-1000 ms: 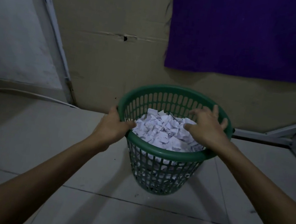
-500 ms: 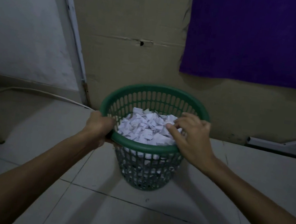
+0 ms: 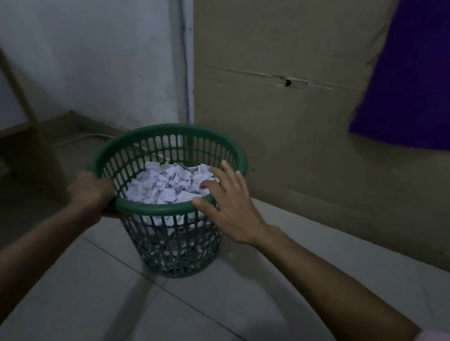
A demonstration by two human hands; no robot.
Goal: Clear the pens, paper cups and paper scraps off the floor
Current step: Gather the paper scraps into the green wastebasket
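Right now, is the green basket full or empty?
Nearly full: white paper scraps pile up close to the rim of the green basket.

Left hand point(image 3: 90, 187) motion-blurred, fingers hidden behind basket point(image 3: 166, 131) rim. Purple cloth point(image 3: 437, 72) cut by top/right edges. Paper scraps point(image 3: 164, 185) print too small to read.

One green basket point(image 3: 170, 140) in the picture, just the one. Two hands on it: left hand point(image 3: 91, 190) and right hand point(image 3: 226, 205). Paper scraps point(image 3: 167, 185) inside, dozens probably, too crumpled and dim to count. One purple cloth point(image 3: 437, 72) up on the wall.
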